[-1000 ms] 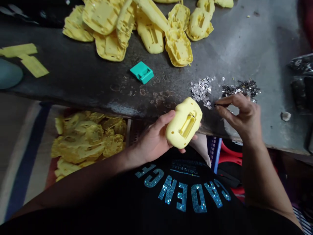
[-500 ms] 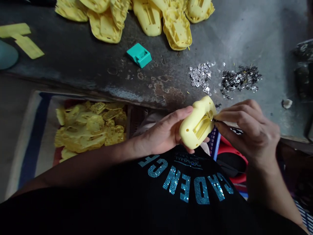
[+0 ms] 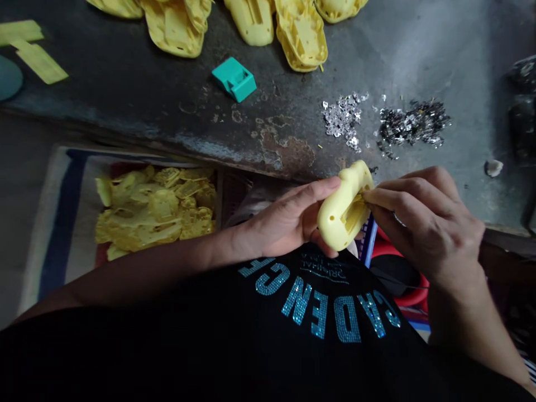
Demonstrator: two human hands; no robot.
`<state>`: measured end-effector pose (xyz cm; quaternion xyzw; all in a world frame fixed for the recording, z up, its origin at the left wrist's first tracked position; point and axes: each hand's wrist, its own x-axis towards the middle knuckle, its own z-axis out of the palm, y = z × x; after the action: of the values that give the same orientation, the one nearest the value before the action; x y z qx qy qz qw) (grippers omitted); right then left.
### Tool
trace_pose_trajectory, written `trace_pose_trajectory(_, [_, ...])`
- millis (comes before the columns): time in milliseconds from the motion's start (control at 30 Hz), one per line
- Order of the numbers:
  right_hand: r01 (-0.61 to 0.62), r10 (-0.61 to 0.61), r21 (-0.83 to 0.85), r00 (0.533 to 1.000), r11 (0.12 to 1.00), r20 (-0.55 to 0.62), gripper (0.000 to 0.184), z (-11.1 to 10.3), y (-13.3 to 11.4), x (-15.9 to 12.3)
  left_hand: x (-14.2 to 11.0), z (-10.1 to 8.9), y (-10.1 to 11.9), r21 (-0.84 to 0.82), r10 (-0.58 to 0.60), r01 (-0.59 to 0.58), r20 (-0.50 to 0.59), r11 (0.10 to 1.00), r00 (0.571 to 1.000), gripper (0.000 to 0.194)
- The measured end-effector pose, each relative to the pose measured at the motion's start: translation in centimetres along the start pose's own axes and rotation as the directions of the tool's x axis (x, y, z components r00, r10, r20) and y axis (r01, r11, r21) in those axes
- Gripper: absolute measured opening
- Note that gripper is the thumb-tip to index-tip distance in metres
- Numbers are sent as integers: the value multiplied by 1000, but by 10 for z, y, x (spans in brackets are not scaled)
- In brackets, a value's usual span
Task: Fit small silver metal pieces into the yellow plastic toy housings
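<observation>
My left hand (image 3: 288, 220) grips a yellow plastic shell (image 3: 341, 215) with an open slot, held just below the table's near edge. My right hand (image 3: 422, 223) pinches thumb and forefinger together at the slot's upper end; whatever small piece they hold is hidden. Just beyond the shell on the table lie a pile of small clear-silver bits (image 3: 343, 118) and a pile of small dark metal bits (image 3: 412, 124).
Several more yellow shells (image 3: 301, 42) lie at the far edge of the dark metal table (image 3: 138, 111), with a teal plastic block (image 3: 233, 80) near them. Below the table at left is a tray of yellow plastic scraps (image 3: 154, 209). Red and blue crates (image 3: 389, 262) sit under my right hand.
My right hand left the dark pile with a pinched bit and came to the shell's slot. The left hand tilted the shell and moved it slightly right.
</observation>
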<state>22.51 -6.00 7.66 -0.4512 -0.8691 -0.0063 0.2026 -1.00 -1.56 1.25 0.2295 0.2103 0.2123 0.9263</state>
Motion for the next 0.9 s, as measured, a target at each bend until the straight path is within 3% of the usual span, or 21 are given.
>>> trace_pose_trajectory(233, [-38,39,26,997,999,-63,39,2,-5,-4,1,-1,1,-22,-15,15,-5,1000,1000,56])
trace_pose_trajectory(433, [-152,176,132,965,980,-195,42,11,-7,-12,3,0,1,1,8,-8,8,1000,1000,67])
trace_pose_trajectory(567, [-207,248,187,941,960,-231,37,22,-6,-16,2,1,0,14,35,-34,-34,999,999,63])
trace_pose_trajectory(767, [-142,138,8,948,990,-286,46,32,-10,-23,2,-1,-1,27,50,-49,-28,998,998,65])
trace_pose_trajectory(900, [-137,158,91,946,986,-283,48,35,-13,-25,2,-1,-2,29,45,-44,-3,999,999,67])
